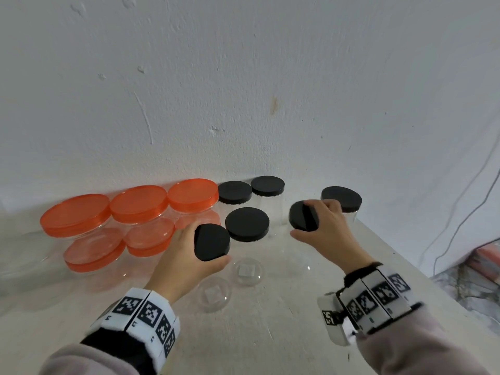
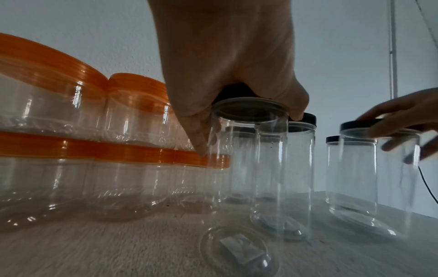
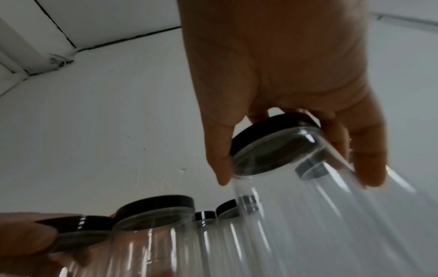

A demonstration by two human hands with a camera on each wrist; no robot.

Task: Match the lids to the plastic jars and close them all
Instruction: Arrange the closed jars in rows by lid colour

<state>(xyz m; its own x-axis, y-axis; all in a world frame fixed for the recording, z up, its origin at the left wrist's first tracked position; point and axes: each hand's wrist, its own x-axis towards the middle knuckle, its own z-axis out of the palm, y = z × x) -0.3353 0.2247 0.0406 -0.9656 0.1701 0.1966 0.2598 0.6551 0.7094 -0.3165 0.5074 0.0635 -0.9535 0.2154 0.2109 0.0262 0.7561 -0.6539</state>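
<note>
We see the table [image 1: 284,334] filling the lower frame. Orange-lidded jars [image 1: 78,220] stack at middle left; four black-capped jars [image 1: 247,226] stand at centre and centre right. Left hand [image 1: 186,255], lower centre, fingers curled round a black lid [image 1: 212,242] on a clear jar [image 2: 249,150]. Right hand [image 1: 324,228], right of centre, grips another black lid [image 1: 303,219] atop a second clear jar [image 3: 320,196].
</note>
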